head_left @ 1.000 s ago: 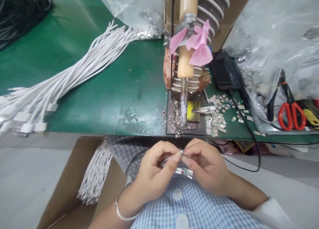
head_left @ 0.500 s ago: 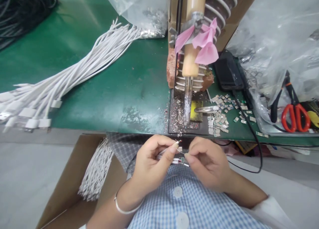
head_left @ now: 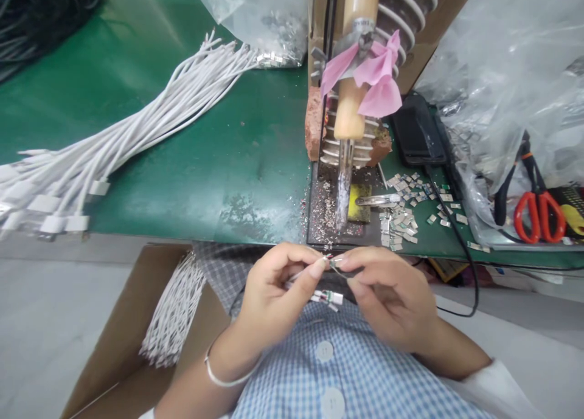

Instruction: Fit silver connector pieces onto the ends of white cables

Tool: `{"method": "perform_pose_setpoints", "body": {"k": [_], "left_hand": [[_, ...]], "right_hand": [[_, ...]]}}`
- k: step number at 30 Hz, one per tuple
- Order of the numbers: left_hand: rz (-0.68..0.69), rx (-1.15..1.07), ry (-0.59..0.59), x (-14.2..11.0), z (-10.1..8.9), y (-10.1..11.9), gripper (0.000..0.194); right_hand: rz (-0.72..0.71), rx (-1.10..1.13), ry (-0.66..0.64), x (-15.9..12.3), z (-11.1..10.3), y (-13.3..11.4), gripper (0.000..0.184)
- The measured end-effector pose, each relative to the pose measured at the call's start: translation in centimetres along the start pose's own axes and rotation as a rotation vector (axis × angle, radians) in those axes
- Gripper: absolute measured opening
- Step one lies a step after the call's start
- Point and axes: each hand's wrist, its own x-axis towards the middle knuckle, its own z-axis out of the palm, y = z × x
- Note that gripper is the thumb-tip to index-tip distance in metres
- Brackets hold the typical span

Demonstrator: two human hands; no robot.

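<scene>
My left hand (head_left: 278,297) is closed around a few white cables (head_left: 294,279), pinching one stripped end with fine coloured wires between thumb and forefinger. Below those fingers hang small USB connectors (head_left: 335,298) with green boards, joined to the ends of held cables. My right hand (head_left: 387,297) is closed in a pinch, its forefinger meeting the left fingertips at a tiny green-and-silver connector board (head_left: 336,263). A thin wire curves toward the right thumb; its ends are hidden. Just above both hands, the soldering iron (head_left: 343,194) points down in its stand.
Loose connector boards (head_left: 401,227) lie right of the yellow sponge (head_left: 359,203). A white cable bundle (head_left: 150,127) stretches across the green table (head_left: 255,157). Red-handled scissors (head_left: 538,215), pliers and a black phone (head_left: 417,130) lie right. A cardboard box (head_left: 123,315) holds more cables.
My right hand has moved up and left, bringing its fingertips against those of my left hand. The connectors hanging from the left hand have turned slightly.
</scene>
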Motion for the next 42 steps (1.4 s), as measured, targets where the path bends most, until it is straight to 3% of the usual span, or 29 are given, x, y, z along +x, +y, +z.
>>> {"method": "perform_pose_setpoints", "body": {"k": [4,15,27,42], "left_hand": [[-0.146,-0.127,-0.053,0.2,-0.2,0.5,0.013],[-0.21,-0.186,-0.057,0.9,-0.2,0.4,0.013],[-0.177,-0.228,-0.025,2.7,0.3,0.7,0.013],[-0.156,-0.232,-0.016,2.9,0.5,1.0,0.015]], "right_hand": [[0.015,-0.021,0.046,0.1,-0.2,0.2,0.022],[0.0,-0.106,0.029,0.4,-0.3,0.1,0.019],[-0.005,-0.176,0.062,1.4,-0.3,0.3,0.021],[0.023,-0.163,0.064,1.7,-0.5,-0.1,0.021]]}}
